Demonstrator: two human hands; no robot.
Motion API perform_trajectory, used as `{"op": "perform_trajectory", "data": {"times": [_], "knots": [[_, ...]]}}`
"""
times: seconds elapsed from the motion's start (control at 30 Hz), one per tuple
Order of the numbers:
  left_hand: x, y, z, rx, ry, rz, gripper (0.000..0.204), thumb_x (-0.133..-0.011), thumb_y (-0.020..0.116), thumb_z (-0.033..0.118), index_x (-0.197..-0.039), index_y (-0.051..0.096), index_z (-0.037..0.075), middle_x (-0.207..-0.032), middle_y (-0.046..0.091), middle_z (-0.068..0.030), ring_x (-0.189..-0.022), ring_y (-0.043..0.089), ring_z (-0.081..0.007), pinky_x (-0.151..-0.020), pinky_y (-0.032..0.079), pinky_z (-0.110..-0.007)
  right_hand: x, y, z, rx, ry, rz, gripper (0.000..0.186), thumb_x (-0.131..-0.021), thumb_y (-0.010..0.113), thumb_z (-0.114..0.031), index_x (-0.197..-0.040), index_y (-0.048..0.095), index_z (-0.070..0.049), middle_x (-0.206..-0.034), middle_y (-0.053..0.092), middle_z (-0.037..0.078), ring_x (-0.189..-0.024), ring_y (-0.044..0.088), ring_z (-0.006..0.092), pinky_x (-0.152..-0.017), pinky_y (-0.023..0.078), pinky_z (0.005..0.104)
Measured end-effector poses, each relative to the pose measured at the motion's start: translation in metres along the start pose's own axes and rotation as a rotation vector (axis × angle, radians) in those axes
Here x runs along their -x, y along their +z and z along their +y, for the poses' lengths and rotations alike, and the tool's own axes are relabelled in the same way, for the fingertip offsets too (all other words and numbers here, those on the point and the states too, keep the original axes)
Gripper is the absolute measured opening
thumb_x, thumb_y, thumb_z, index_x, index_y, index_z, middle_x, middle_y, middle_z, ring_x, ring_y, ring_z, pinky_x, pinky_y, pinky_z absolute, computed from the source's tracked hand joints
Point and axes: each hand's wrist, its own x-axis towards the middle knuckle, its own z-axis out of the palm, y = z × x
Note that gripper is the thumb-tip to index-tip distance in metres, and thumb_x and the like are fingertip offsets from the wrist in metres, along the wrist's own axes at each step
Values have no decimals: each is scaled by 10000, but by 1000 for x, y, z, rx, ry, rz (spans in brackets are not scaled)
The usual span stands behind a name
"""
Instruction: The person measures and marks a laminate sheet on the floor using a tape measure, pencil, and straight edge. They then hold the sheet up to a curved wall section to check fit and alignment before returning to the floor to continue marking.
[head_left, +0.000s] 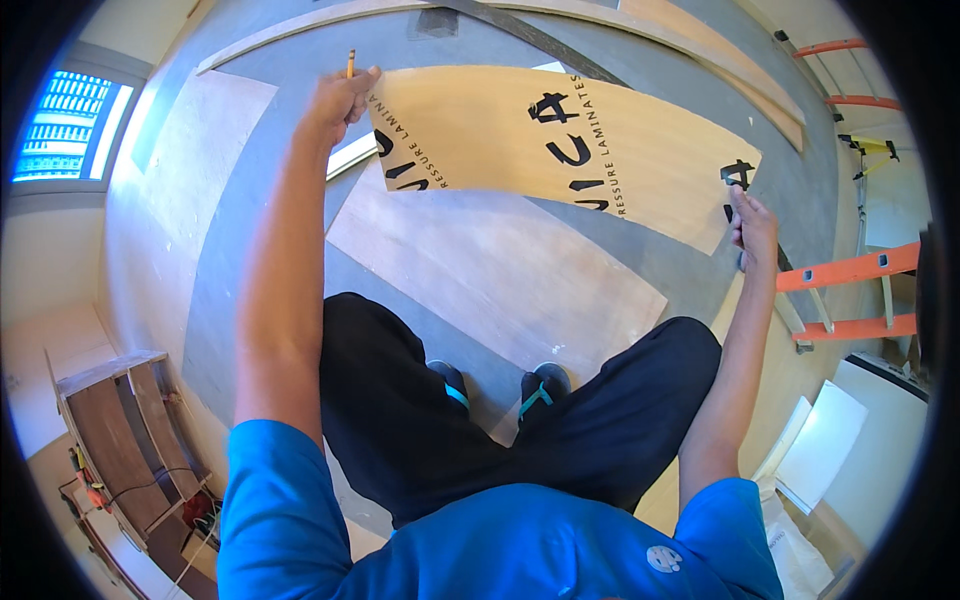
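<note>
A tan laminate sheet (480, 130) with black printed lettering is held up in front of me, sagging slightly between my hands. Its left end is gripped by my left hand (345, 100), whose closed fingers also hold a short yellow pencil (351, 64) pointing up. At the right end, my right hand (755, 225) pinches the sheet near its edge. A small dark shape shows at those fingertips; whether it is print or an object I cannot tell. Below the sheet, a pale plywood board (490, 275) lies on the grey floor in front of my feet.
Long wooden strips (300, 30) and a dark bar (545, 42) lie on the floor at the far side. An orange ladder (850, 268) is at right, with white panels (825, 440) nearer. A wooden drawer-like frame (130, 440) with tools stands at lower left, a window (75, 125) above.
</note>
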Motion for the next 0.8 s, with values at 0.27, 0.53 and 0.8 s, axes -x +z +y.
{"op": "perform_trajectory", "data": {"times": [0.27,0.53,0.8], "knots": [[2,-6,-9,44,-53,7,251,-946,771,230,-1034,692,8,-796,706,-75,-553,525,-112,-466,331,-249,-5,1,17,-142,-9,-57,362,-986,749,-433,-1109,740,-92,-944,763,35,-815,718,117,-734,532,253],[-5,-18,-26,163,-10,8,301,-974,700,136,-1207,648,-48,-977,757,-190,-625,551,-100,-470,354,-230,-10,-1,29,-539,-301,-382,822,-914,776,-539,-1474,539,13,-1420,644,154,-1317,625,243,-1091,514,386],[-2,-25,-52,175,-63,112,459,-974,702,59,-1402,553,-14,-948,650,-68,-636,542,-84,-457,370,-201,-13,0,47,-632,-202,-477,730,-931,793,-367,-1514,495,-44,-1229,659,20,-1099,637,125,-949,514,290]]}}
